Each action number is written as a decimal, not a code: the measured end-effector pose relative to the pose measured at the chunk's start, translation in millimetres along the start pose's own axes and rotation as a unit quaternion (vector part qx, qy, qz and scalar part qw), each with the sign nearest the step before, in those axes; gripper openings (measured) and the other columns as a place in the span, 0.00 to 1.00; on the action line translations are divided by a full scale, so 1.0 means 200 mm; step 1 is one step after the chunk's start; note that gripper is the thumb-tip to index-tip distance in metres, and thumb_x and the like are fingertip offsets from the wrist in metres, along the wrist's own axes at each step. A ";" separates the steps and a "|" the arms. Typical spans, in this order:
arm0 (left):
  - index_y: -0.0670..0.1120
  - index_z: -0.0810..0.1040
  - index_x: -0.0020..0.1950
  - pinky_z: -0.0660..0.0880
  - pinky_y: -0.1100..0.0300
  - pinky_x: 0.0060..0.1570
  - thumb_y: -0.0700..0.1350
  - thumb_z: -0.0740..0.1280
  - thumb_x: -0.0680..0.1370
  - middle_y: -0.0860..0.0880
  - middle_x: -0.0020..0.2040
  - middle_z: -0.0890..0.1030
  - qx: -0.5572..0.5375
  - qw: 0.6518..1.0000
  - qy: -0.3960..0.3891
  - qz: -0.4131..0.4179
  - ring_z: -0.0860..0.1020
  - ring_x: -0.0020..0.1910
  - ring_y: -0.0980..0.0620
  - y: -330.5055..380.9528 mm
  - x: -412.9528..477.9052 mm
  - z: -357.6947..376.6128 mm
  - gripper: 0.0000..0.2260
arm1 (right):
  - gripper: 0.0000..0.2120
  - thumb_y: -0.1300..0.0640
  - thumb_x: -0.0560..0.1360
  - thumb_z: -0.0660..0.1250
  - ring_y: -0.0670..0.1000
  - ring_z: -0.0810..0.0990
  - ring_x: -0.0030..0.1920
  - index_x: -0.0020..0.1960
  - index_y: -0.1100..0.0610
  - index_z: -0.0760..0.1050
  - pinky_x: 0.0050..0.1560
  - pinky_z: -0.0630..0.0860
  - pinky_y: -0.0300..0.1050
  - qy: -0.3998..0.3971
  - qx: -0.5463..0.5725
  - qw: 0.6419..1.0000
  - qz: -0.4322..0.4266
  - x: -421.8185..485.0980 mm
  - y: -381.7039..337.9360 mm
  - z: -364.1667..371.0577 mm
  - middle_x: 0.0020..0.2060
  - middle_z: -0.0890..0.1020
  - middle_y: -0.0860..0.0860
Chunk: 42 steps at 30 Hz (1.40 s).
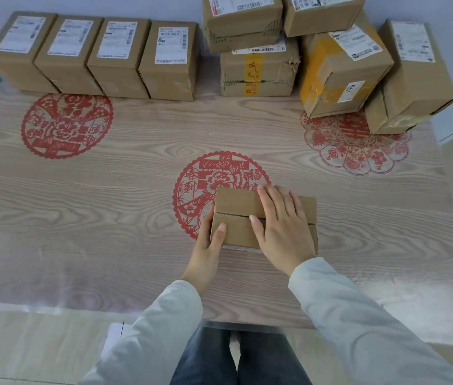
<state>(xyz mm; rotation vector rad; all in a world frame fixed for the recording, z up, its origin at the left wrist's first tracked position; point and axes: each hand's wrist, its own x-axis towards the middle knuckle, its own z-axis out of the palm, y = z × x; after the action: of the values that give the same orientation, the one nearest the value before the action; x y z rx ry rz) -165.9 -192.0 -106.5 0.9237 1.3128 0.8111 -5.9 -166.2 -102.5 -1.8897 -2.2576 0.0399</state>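
Over the centre paper-cut [206,173], position: small box [235,207] is set flat on the table [108,190], covering the near right part of that paper-cut.
Left hand [208,245]: clasped on the box's left end, thumb laid on top, fingers hidden down the side.
Right hand [281,226]: laid flat on the lid, fingers straight and spread; nothing is gripped by it.
Seam [233,214]: run across the lid between two flaps; no tape can be made out.
Handling (judged): plain corrugated card, stiff and dry, not slippery; probably light, contents unknown; flaps may give if pressed at the seam.
Hold (judged): best taken by the two end walls, not by the flaps.
Row of four boxes [92,56]: beyond the centre paper-cut and to its left, packed side by side, labels up.
Pile of parcels [339,70]: beyond the centre paper-cut and to its right, stacked, some tilted and dented.
Obstruction (judged): both groups stand well apart from the centre paper-cut, so a lift is not blocked; the tilted pile could be upset if crowded.
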 end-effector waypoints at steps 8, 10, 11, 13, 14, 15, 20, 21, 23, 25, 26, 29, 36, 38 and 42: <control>0.61 0.61 0.66 0.68 0.79 0.51 0.47 0.56 0.82 0.62 0.63 0.71 0.019 1.000 -0.018 -0.007 0.70 0.56 0.75 0.03 0.00 -0.01 0.15 | 0.30 0.44 0.82 0.42 0.57 0.62 0.71 0.73 0.64 0.62 0.72 0.52 0.53 -0.052 0.007 0.999 0.001 0.01 0.01 -0.01 0.70 0.69 0.59; 0.60 0.58 0.70 0.65 0.82 0.50 0.49 0.56 0.82 0.67 0.63 0.68 0.042 0.998 -0.042 -0.009 0.67 0.55 0.80 0.04 -0.01 -0.04 0.18 | 0.33 0.41 0.82 0.39 0.55 0.55 0.74 0.74 0.64 0.58 0.74 0.49 0.51 -0.058 0.049 0.997 -0.007 0.01 0.02 -0.03 0.73 0.64 0.59; 0.60 0.56 0.72 0.63 0.82 0.53 0.51 0.56 0.81 0.68 0.64 0.66 0.054 0.997 -0.052 -0.007 0.66 0.57 0.81 0.04 -0.02 -0.06 0.21 | 0.34 0.39 0.81 0.41 0.53 0.50 0.76 0.75 0.62 0.55 0.75 0.46 0.47 -0.046 0.088 0.995 -0.006 0.00 0.04 -0.06 0.75 0.59 0.58; 0.59 0.51 0.76 0.59 0.72 0.65 0.59 0.60 0.77 0.66 0.72 0.61 0.072 0.996 -0.057 -0.011 0.61 0.69 0.71 0.02 -0.03 -0.10 0.30 | 0.36 0.35 0.78 0.48 0.48 0.43 0.76 0.77 0.57 0.47 0.75 0.42 0.41 -0.019 0.184 0.983 0.019 -0.04 0.08 -0.14 0.76 0.50 0.53; 0.59 0.49 0.77 0.57 0.64 0.70 0.65 0.62 0.74 0.63 0.75 0.57 0.086 0.995 -0.053 -0.018 0.57 0.73 0.65 0.00 -0.03 -0.13 0.36 | 0.39 0.34 0.76 0.54 0.47 0.43 0.76 0.76 0.54 0.44 0.74 0.44 0.41 -0.011 0.228 0.973 0.043 -0.07 0.10 -0.18 0.76 0.48 0.52; 0.60 0.48 0.77 0.55 0.59 0.73 0.68 0.64 0.71 0.62 0.76 0.54 0.104 0.993 -0.050 -0.023 0.54 0.75 0.62 -0.02 -0.04 -0.15 0.40 | 0.41 0.34 0.73 0.58 0.47 0.44 0.76 0.76 0.52 0.44 0.74 0.46 0.43 -0.007 0.262 0.962 0.077 -0.12 0.13 -0.22 0.76 0.48 0.51; 0.59 0.55 0.77 0.59 0.59 0.70 0.65 0.67 0.72 0.62 0.75 0.60 0.170 0.983 -0.074 0.005 0.60 0.72 0.66 -0.07 -0.05 -0.17 0.38 | 0.53 0.44 0.62 0.75 0.42 0.52 0.74 0.77 0.50 0.48 0.74 0.52 0.44 -0.116 0.382 0.883 0.246 -0.36 0.24 -0.21 0.76 0.53 0.46; 0.58 0.57 0.76 0.61 0.59 0.69 0.61 0.66 0.74 0.61 0.72 0.66 0.169 0.983 -0.072 0.003 0.64 0.69 0.67 -0.07 -0.04 -0.17 0.34 | 0.50 0.48 0.64 0.77 0.43 0.57 0.74 0.77 0.51 0.51 0.74 0.55 0.44 -0.136 0.401 0.870 0.253 -0.38 0.25 -0.19 0.75 0.59 0.46; 0.55 0.61 0.75 0.66 0.59 0.66 0.55 0.65 0.77 0.61 0.65 0.74 0.159 0.986 -0.052 -0.007 0.70 0.64 0.66 -0.06 -0.03 -0.14 0.27 | 0.39 0.56 0.68 0.76 0.45 0.69 0.68 0.73 0.52 0.61 0.71 0.64 0.46 -0.119 0.438 0.848 0.274 -0.37 0.24 -0.16 0.66 0.72 0.44; 0.54 0.65 0.72 0.68 0.60 0.63 0.54 0.64 0.79 0.60 0.61 0.77 0.135 0.991 -0.020 -0.009 0.74 0.62 0.63 -0.02 -0.03 -0.12 0.22 | 0.31 0.60 0.70 0.75 0.42 0.75 0.60 0.68 0.52 0.65 0.65 0.70 0.43 -0.062 0.477 0.816 0.320 -0.32 0.21 -0.17 0.56 0.76 0.41; 0.54 0.67 0.71 0.70 0.63 0.61 0.53 0.63 0.79 0.60 0.60 0.78 0.123 0.992 -0.005 -0.003 0.75 0.60 0.63 0.00 -0.02 -0.11 0.20 | 0.28 0.60 0.70 0.74 0.41 0.77 0.56 0.65 0.51 0.66 0.61 0.71 0.41 -0.035 0.492 0.800 0.342 -0.29 0.19 -0.18 0.53 0.77 0.40; 0.50 0.69 0.69 0.72 0.72 0.55 0.49 0.61 0.80 0.57 0.60 0.79 0.094 0.995 0.029 0.006 0.76 0.59 0.64 0.05 -0.02 -0.09 0.17 | 0.16 0.53 0.73 0.71 0.43 0.78 0.49 0.58 0.52 0.71 0.48 0.71 0.33 0.001 0.464 0.803 0.373 -0.22 0.18 -0.22 0.47 0.79 0.43; 0.49 0.67 0.70 0.68 0.61 0.59 0.54 0.58 0.81 0.54 0.61 0.78 0.072 0.995 0.044 -0.055 0.76 0.61 0.55 0.01 -0.02 -0.03 0.20 | 0.16 0.41 0.76 0.63 0.50 0.77 0.43 0.48 0.55 0.73 0.45 0.71 0.44 -0.081 0.366 0.824 0.424 -0.17 0.18 -0.14 0.42 0.79 0.49; 0.48 0.67 0.70 0.68 0.62 0.57 0.54 0.58 0.81 0.53 0.61 0.78 0.071 0.994 0.051 -0.063 0.76 0.61 0.54 0.01 -0.01 -0.02 0.20 | 0.18 0.40 0.76 0.61 0.52 0.77 0.45 0.49 0.56 0.73 0.46 0.71 0.46 -0.086 0.353 0.823 0.436 -0.15 0.18 -0.10 0.44 0.80 0.52; 0.50 0.65 0.72 0.67 0.63 0.57 0.54 0.57 0.81 0.54 0.63 0.77 0.064 0.995 0.047 -0.067 0.74 0.62 0.55 0.03 0.02 -0.01 0.21 | 0.24 0.44 0.77 0.62 0.57 0.73 0.60 0.65 0.61 0.70 0.58 0.70 0.51 -0.054 0.260 0.872 0.410 -0.15 0.16 -0.07 0.61 0.75 0.58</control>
<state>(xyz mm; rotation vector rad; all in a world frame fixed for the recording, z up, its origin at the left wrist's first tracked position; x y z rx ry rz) -168.3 -186.4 -103.3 0.8968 1.5069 0.6791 32.2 -190.6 -98.2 -2.3529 -1.1301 0.7947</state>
